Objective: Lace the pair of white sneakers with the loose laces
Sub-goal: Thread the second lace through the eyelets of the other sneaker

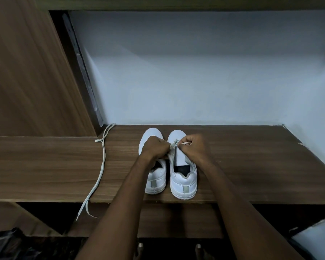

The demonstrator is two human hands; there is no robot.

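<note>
While both hands sit over the forefoot of the right sneaker (183, 177), the geometry is simple: the shoe's long axis runs straight away from the person, heel at the near edge of the worktop (45, 166), toe toward the wall. The left sneaker (155, 177) stands parallel just beside it, almost touching, partly covered by the left forearm. Left hand (154, 145) is curled, fingertips pinching lace at the bottom eyelets; right hand (193, 145) is also curled, pinching a short loop of the same lace (178, 143) that shows between the two hands. Exactly which eyelet it's through I can't tell, fingers hide it. The tongue shows bare from the hands back to the collar, so I'd judge lacing on this shoe as barely started. Both hands are equally near the working point, one on each side of the eyelet rows, so the next crossing should run back toward the heel along that axis. The second lace (101, 166) lies loose well to the left, stretched roughly parallel to the shoes, its near end hanging over the worktop edge; the left hand is nearer to it. The left sneaker looks unlaced.
</note>
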